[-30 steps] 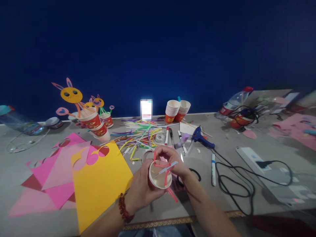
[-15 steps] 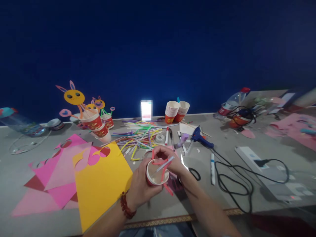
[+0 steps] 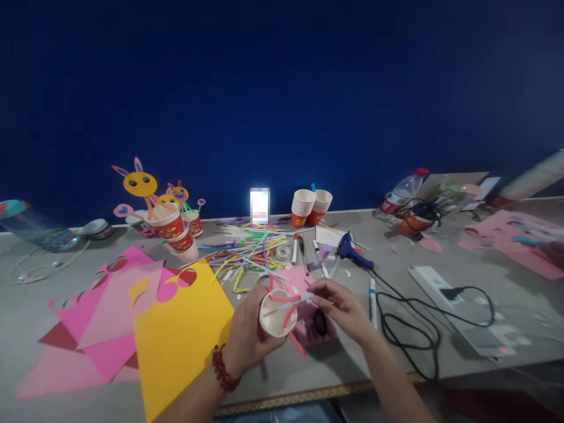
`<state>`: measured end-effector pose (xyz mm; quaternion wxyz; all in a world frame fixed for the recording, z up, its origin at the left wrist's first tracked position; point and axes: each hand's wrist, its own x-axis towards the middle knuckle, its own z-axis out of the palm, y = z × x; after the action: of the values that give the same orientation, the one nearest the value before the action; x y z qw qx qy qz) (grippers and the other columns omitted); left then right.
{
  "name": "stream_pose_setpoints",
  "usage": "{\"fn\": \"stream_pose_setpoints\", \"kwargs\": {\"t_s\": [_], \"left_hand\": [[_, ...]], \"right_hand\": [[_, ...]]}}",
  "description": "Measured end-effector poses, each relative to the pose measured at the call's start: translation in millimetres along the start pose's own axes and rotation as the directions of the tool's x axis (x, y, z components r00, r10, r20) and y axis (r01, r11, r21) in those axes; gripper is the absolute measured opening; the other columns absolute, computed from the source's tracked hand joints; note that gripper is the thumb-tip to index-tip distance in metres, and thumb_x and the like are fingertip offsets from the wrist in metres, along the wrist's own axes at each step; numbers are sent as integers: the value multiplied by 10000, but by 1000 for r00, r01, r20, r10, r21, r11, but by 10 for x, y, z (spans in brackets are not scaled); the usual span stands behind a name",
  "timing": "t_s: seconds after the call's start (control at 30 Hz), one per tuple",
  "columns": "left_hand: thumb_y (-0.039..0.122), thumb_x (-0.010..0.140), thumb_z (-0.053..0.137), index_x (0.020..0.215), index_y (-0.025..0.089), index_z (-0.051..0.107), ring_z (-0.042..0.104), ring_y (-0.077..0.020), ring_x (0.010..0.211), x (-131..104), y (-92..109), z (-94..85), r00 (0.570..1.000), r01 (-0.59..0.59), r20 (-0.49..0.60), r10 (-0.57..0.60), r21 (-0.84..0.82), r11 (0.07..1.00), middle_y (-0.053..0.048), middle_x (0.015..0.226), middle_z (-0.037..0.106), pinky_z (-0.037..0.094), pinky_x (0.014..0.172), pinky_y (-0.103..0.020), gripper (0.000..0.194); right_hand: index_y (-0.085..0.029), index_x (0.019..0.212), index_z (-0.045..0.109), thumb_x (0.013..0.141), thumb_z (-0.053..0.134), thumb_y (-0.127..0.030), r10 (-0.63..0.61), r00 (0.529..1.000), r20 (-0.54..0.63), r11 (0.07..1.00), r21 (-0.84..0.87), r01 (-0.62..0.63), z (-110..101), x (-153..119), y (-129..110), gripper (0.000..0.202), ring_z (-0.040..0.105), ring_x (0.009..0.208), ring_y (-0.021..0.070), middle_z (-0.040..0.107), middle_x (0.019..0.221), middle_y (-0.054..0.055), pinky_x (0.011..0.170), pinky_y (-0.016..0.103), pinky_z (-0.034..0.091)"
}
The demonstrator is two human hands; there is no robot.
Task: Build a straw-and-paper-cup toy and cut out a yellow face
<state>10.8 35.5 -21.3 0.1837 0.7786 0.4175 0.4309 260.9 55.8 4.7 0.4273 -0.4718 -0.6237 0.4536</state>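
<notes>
My left hand point(image 3: 252, 326) is wrapped round a paper cup point(image 3: 278, 314) and tilts its mouth toward me. Red bent strips point(image 3: 291, 317) and a pale straw point(image 3: 288, 303) stick out of the cup. To the right, my right hand point(image 3: 337, 305) has its fingers bent, the fingertips at the upper end of the pale straw. Beneath lies pink paper point(image 3: 308, 323) with the black handle of scissors point(image 3: 320, 322) on it. Yellow paper point(image 3: 180, 329) lies left of my left hand.
Coloured pipe cleaners point(image 3: 251, 249) are heaped behind the cup, near stacked cups point(image 3: 303, 207). A blue glue gun point(image 3: 355, 252) and a power strip point(image 3: 458, 311) with a black cable are at right. Cups with rabbit figures point(image 3: 140, 184) stand at left.
My right hand has moved right, off the cup's rim, to the end of the straw. The straw now leans lower. The view has shifted slightly.
</notes>
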Motion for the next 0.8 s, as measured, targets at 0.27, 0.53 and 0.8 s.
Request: {"fn": "stream_pose_setpoints", "kwargs": {"t_s": [0.27,0.53,0.8], "left_hand": [[420,801,671,1440,234,318,634,-351,1176,-89,38,-46,975,-218,-17,221,119,969,-171,1252,649,538,959,-508,753],[414,759,698,1386,243,394,631,-357,1180,-116,49,-103,993,-116,30,115,34,993,-168,1271,641,531,970,-511,717],[284,710,726,1304,214,468,658,-309,1109,-219,-44,-131,969,247,41,-245,-65,967,-126,1242,645,558,925,-470,651]], "right_hand": [[-194,858,685,900,655,-348,-156,987,30,987,-25,157,203,59,-148,162,623,742,180,675,805,43,672,279,493],[-189,822,677,893,654,-381,-90,995,48,995,36,89,338,133,-8,206,608,688,167,659,755,28,637,268,489],[-194,813,659,919,619,-414,48,999,-6,999,20,-48,290,-59,230,247,581,673,165,621,732,10,616,260,465]]}}
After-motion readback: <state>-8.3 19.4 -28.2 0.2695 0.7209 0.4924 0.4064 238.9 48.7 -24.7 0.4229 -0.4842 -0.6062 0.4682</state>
